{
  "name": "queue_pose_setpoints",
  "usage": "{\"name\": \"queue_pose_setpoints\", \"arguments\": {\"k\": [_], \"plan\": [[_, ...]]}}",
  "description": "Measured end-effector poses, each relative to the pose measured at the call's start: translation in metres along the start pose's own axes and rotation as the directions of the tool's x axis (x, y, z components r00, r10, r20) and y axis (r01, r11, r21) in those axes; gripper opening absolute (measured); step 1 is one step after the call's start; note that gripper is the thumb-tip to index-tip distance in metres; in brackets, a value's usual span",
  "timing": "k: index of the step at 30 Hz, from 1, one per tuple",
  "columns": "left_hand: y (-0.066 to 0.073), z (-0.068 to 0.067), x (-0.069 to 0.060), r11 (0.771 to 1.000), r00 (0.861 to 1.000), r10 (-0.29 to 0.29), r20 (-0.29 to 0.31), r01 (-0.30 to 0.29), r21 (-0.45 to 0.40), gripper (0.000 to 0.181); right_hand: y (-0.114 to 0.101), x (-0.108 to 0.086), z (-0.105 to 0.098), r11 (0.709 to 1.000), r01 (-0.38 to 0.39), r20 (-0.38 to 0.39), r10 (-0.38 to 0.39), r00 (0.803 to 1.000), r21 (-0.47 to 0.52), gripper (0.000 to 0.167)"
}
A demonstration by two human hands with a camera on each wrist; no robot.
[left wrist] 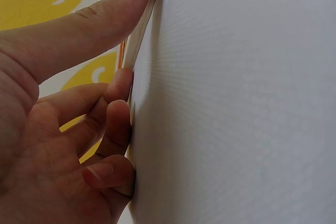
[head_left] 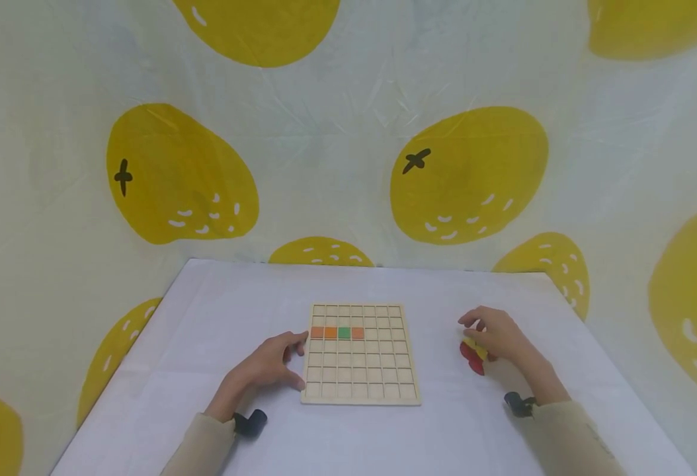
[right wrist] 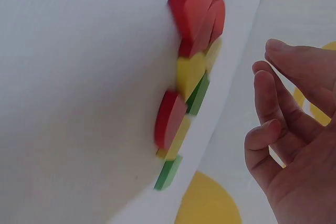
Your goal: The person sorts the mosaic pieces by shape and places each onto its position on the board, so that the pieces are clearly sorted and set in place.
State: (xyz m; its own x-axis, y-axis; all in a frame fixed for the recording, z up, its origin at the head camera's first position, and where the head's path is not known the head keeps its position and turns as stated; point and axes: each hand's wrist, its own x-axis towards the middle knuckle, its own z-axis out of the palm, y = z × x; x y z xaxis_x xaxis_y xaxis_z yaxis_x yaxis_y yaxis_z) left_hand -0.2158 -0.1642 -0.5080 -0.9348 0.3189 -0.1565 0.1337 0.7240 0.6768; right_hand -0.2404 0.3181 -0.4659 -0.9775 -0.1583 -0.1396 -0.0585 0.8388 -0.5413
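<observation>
A square wooden grid board [head_left: 360, 402] lies on the table, with two orange tiles, a green tile [head_left: 344, 332] and a pale orange tile [head_left: 358, 332] side by side in one row. My left hand [head_left: 274, 360] rests along the board's left edge, thumb near the close corner and fingertips farther up. To the right of the board, my right hand [head_left: 499, 334] hovers over a small cluster of blocks, its fingers loosely bent around nothing. In the right wrist view the cluster has red blocks [right wrist: 170, 119], yellow blocks [right wrist: 190, 74] and green blocks [right wrist: 168, 174], apart from the fingertips.
A white cloth covers the table [head_left: 235, 284]. Behind and beside it hangs a pale sheet [head_left: 325, 152] printed with large yellow fruit. Small black devices [head_left: 250, 423] are strapped at both wrists.
</observation>
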Motion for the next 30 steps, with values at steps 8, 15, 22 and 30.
{"name": "queue_pose_setpoints", "arguments": {"k": [8,15,22,30], "plan": [[0.0,-0.003,0.0,0.999,0.999,0.042,0.006,-0.041,-0.007,0.107,0.02,-0.002,-0.012,0.998,-0.022,-0.008,0.022,1.0,-0.054,0.033],[0.001,-0.003,0.0,0.999,0.999,0.035,0.005,-0.035,-0.013,0.106,0.029,-0.006,-0.015,0.997,-0.059,-0.001,0.059,0.998,-0.059,0.035],[-0.001,-0.003,-0.001,1.0,1.0,0.026,0.008,-0.026,-0.009,0.106,0.028,-0.009,-0.015,0.993,-0.111,0.026,0.112,0.993,-0.038,0.041],[-0.001,-0.002,0.0,1.0,1.0,0.028,0.014,-0.028,0.0,0.106,0.032,-0.009,-0.011,0.993,-0.116,0.022,0.117,0.993,-0.034,0.035]]}}
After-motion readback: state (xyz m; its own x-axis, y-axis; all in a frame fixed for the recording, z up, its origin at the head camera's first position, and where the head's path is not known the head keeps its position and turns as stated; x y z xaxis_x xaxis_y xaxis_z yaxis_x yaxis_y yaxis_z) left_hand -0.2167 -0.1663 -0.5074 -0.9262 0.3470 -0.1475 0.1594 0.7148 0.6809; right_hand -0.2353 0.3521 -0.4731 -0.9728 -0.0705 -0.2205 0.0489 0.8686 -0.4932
